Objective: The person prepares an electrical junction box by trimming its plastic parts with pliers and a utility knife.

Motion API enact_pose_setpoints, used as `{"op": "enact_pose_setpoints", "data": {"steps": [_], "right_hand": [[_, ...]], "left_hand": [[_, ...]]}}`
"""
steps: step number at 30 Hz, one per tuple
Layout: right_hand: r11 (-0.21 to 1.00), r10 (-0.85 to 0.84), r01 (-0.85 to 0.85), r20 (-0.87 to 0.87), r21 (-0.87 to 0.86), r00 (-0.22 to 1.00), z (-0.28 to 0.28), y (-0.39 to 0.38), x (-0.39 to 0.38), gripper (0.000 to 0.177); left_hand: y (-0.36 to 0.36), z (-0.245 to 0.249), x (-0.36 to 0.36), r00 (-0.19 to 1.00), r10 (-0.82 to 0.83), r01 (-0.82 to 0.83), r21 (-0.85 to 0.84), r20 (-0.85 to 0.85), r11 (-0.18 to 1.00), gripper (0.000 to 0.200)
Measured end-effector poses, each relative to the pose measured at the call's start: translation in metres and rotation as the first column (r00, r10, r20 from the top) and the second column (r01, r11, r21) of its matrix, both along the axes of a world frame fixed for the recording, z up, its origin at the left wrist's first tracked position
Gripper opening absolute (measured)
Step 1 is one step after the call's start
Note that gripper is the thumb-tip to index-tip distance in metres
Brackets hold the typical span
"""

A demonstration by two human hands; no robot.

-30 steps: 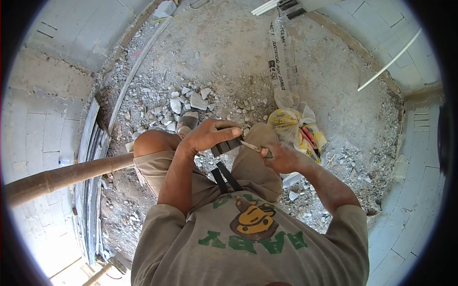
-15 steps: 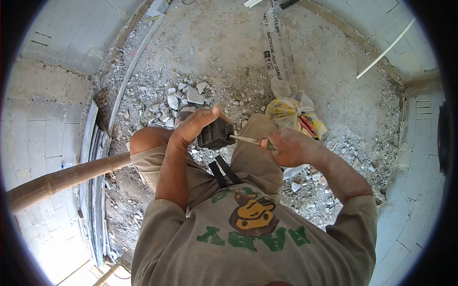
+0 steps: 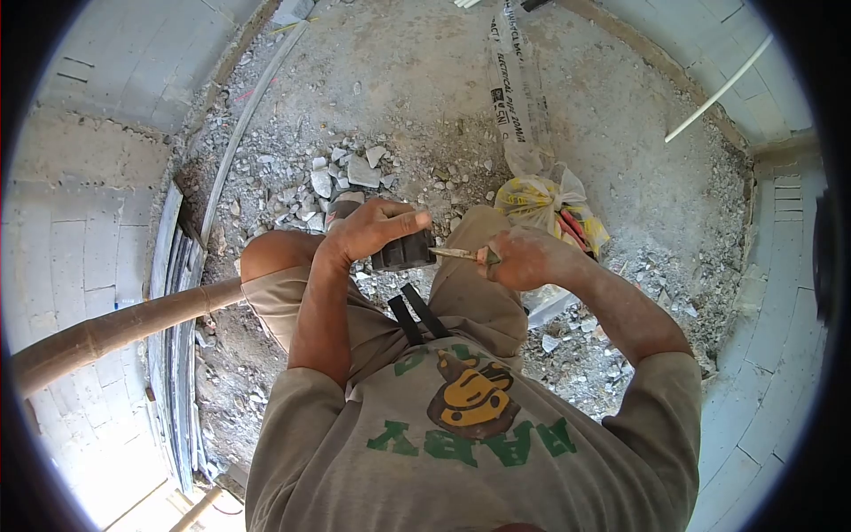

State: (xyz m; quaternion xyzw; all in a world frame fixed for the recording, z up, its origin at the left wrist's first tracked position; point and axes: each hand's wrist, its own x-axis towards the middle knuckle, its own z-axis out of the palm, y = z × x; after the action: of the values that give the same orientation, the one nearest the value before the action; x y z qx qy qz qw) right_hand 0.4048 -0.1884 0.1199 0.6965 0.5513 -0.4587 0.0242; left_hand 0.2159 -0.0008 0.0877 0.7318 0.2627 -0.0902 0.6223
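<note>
Close over my lap, my left hand (image 3: 372, 229) is closed around a power tool (image 3: 403, 254) with a black, blocky end. The tool's grey body (image 3: 345, 204), with a small red mark, shows beyond my knuckles. My right hand (image 3: 532, 257) is closed on the handle of a screwdriver (image 3: 456, 254). Its pale shaft points left, the tip right at the side of the black block. Much of the screwdriver's handle is hidden in my fist.
Broken rubble (image 3: 355, 168) lies ahead of my knees. A knotted plastic bag (image 3: 541, 208) with red and yellow contents sits at the right, below a printed pipe sleeve (image 3: 510, 89). A bamboo pole (image 3: 133, 328) and long metal strips (image 3: 177, 355) are at the left.
My left hand has turned over the tool, its thumb now lying across the top. My right hand has moved up and slightly left with the screwdriver, which stays at the block.
</note>
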Motion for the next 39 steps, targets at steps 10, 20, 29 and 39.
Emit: {"op": "enact_pose_setpoints", "data": {"steps": [10, 20, 29, 39], "right_hand": [[0.995, 0.02, -0.04, -0.221, -0.088, 0.975, -0.001, -0.013, -0.005, 0.05], [0.985, -0.153, 0.169, -0.305, 0.028, 0.94, -0.002, -0.023, 0.0, 0.052], [0.933, -0.276, 0.358, -0.589, 0.025, 0.76, -0.018, -0.015, -0.027, 0.04], [0.969, -0.222, 0.233, -0.121, 0.087, 0.967, -0.024, -0.028, -0.018, 0.044]], "left_hand": [[-0.005, 0.006, -0.001, 0.982, -0.123, 0.122, -0.01, -0.142, 0.992, 0.059], [-0.001, 0.006, -0.017, 0.876, 0.254, -0.107, -0.349, 0.41, 0.931, 0.095], [-0.031, -0.008, 0.005, 0.647, 0.687, -0.095, -0.859, 0.331, 0.503, 0.078], [-0.007, 0.024, 0.016, 0.674, 0.724, -0.61, -0.444, 0.146, 0.657, 0.04]]}}
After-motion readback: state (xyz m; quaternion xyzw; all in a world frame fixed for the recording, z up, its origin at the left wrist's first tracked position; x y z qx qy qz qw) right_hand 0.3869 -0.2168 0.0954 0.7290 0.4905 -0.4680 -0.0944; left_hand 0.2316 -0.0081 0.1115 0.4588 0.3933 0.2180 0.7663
